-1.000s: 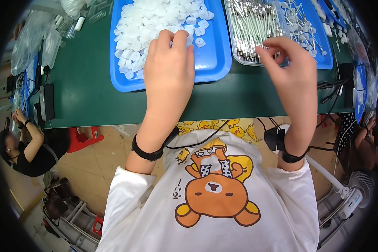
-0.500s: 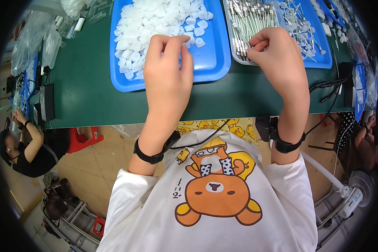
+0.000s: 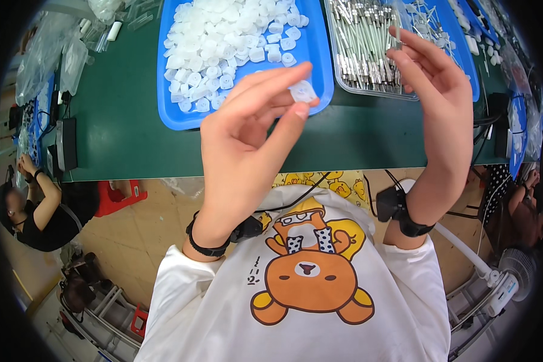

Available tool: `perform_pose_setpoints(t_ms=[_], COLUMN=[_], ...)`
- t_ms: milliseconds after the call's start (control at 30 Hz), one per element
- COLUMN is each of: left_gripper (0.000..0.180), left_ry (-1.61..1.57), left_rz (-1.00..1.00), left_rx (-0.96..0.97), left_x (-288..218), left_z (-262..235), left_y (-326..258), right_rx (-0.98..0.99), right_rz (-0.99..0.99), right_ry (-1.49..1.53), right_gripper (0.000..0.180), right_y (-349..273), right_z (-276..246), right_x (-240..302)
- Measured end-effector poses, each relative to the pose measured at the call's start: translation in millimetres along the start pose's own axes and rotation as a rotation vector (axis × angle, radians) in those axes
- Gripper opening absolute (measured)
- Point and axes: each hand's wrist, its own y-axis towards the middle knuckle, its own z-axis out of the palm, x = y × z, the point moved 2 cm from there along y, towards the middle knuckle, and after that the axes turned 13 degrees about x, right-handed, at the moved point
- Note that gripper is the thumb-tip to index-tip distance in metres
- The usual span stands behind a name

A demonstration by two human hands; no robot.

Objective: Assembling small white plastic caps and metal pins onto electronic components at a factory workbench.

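Note:
My left hand (image 3: 247, 130), over the near edge of a blue tray (image 3: 315, 36), pinches a small translucent white plastic cap (image 3: 303, 92) between thumb and fingers. Many similar caps (image 3: 223, 36) are heaped in that tray. My right hand (image 3: 431, 75) is raised over a clear plastic box (image 3: 377, 92) full of thin pale rods with metal ends (image 3: 365, 48). Its thumb and index fingertip close on one thin rod (image 3: 397, 40), seen nearly end to end and partly hidden by the fingers.
Right of the box, another blue tray (image 3: 472, 72) holds thin rods fitted with caps. Clear plastic bags (image 3: 45, 60) lie on the green table (image 3: 127, 145) at left. Black cables (image 3: 482, 123) run at right. Other people (image 3: 39, 211) sit on both sides.
My left hand has come up from the heap, turned, and now shows a cap in its fingers. My right hand has lifted from the box and shifted right with a rod.

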Motion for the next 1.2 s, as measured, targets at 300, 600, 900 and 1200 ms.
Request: perform_pose_setpoints(t_ms=[300, 600, 900, 1200], left_gripper=[0.035, 0.037, 0.041, 0.042], left_ry=[-0.316, -0.216, -0.249, -0.084], left_rz=[-0.112, 0.001, 0.082, 0.127], left_rx=[-0.014, 0.092, 0.162, 0.259], left_x=[-22, -26, -24, -22], left_z=[16, 18, 22, 21], left_y=[-18, -28, -30, -27], right_rx=[0.178, 0.181, 0.301, 0.248], right_rz=[-0.008, -0.132, -0.5, -0.585], right_ry=[0.684, 0.591, 0.33, 0.183], right_gripper=[0.025, 0.023, 0.025, 0.028], right_y=[-41, -60, -67, -70], right_z=[26, 34, 29, 27], right_x=[13, 25, 28, 29])
